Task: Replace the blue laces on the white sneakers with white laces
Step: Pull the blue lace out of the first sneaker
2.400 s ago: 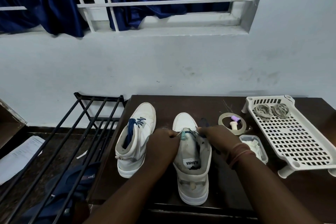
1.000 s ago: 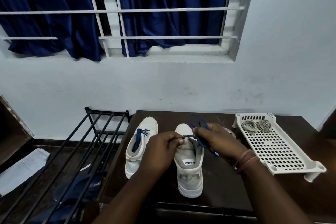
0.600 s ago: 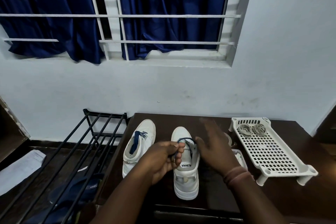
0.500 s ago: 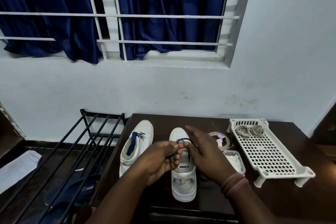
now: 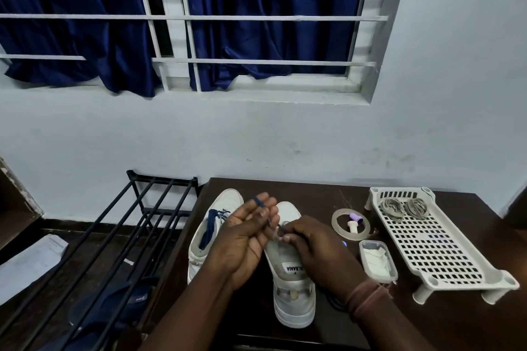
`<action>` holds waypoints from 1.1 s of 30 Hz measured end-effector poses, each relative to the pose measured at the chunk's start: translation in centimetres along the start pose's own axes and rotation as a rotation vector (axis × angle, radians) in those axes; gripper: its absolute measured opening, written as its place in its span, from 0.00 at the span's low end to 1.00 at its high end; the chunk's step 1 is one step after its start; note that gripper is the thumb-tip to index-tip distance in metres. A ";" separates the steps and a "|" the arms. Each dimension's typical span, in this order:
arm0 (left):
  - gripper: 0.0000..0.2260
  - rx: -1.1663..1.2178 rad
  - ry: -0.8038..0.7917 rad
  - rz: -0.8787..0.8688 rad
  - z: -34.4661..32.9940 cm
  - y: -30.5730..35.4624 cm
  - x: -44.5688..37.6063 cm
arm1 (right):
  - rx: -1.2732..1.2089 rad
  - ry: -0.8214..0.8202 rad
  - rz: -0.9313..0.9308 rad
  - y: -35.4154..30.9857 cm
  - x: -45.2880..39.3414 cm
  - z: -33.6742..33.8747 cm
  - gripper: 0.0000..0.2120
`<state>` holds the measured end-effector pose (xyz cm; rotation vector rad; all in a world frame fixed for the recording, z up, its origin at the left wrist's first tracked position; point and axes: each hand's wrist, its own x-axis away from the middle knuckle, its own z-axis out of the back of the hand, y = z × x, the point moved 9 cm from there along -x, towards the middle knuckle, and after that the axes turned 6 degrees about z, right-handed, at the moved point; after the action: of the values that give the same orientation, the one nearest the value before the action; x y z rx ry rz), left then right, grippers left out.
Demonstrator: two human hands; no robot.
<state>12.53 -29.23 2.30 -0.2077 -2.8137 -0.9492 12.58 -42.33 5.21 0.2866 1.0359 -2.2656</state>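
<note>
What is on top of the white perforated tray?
Two coiled bundles of pale laces lie at the far end of the white perforated tray; beneath the tray is hidden.

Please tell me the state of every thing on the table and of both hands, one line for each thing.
left sneaker: blue lace still threaded.
right sneaker: lace mostly pulled out.
blue lace: looped over the left fingers.
left hand: raised, fingers nearly straight.
right hand: pinching the lace.
white rack: upright, two lace bundles on it.
small container: open.
tape ring: lying flat.
</note>
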 end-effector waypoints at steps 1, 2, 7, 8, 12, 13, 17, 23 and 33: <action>0.16 -0.046 0.035 -0.062 0.5 0.6 -0.3 | 0.018 -0.018 0.024 -0.3 0.1 -0.3 0.07; 0.16 -0.139 0.079 -0.114 1.0 1.0 -0.4 | 0.044 -0.028 0.053 -0.7 0.1 -0.5 0.07; 0.15 -0.700 0.149 -0.271 1.2 1.2 0.2 | 0.153 -0.006 0.136 -2.3 -0.2 0.0 0.04; 0.15 -0.811 0.129 -0.288 0.8 1.1 0.3 | 0.161 0.022 0.145 -2.2 -0.3 0.5 0.04; 0.15 -1.221 -0.027 -0.346 -0.9 0.1 0.6 | 0.182 0.133 0.111 -1.6 -0.5 2.9 0.05; 0.16 -1.243 -0.065 -0.315 -1.3 -0.3 0.7 | 0.185 0.153 0.110 -1.7 -0.5 3.4 0.06; 0.18 -1.095 -0.151 -0.164 -1.7 -1.5 0.8 | 0.164 0.247 0.110 -1.7 -0.6 5.0 0.09; 0.08 -0.763 -0.246 0.033 -1.7 -2.7 0.9 | -0.152 0.300 -0.098 1.4 -0.3 5.4 0.08; 0.15 -0.202 -0.001 -0.081 0.5 0.1 -0.9 | 0.161 -0.067 0.114 -0.1 -0.3 -0.1 0.08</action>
<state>13.32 -28.95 1.81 -0.1196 -2.7442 -1.2525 12.71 -42.08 5.33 0.3264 0.7851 -2.2421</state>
